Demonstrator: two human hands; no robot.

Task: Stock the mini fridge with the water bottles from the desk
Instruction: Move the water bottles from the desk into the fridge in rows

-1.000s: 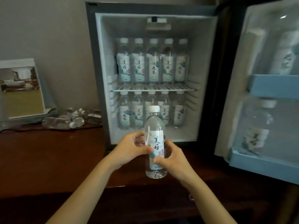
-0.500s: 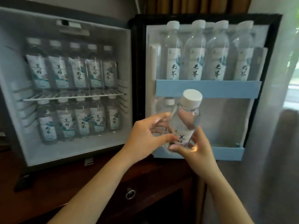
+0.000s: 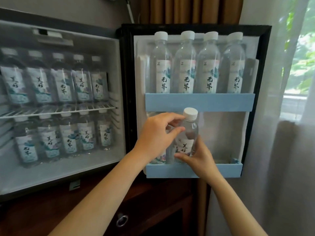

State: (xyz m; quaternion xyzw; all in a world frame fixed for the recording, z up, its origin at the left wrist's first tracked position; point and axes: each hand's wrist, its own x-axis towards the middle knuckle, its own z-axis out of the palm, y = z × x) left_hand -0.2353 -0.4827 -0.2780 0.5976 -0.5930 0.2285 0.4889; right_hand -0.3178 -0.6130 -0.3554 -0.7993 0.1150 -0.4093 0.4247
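A clear water bottle (image 3: 189,132) with a white cap and a pale label stands almost upright in the lower door shelf (image 3: 219,170) of the open mini fridge (image 3: 117,53). My left hand (image 3: 157,135) grips its upper body from the left. My right hand (image 3: 198,158) holds its lower part from the right. Another bottle (image 3: 167,156) stands behind my left hand in that shelf, mostly hidden. The upper door shelf (image 3: 199,102) carries several bottles. Both levels of the fridge interior are lined with bottles.
The fridge sits on a dark wooden desk (image 3: 51,213) with a ring-pull drawer (image 3: 121,220) below. A sheer curtain (image 3: 279,133) and a window hang right of the open door. The right part of the lower door shelf holds no bottle.
The view swung right from the fridge interior to the door. Both hands carried the bottle forward and down, from in front of the lower door shelf into it.
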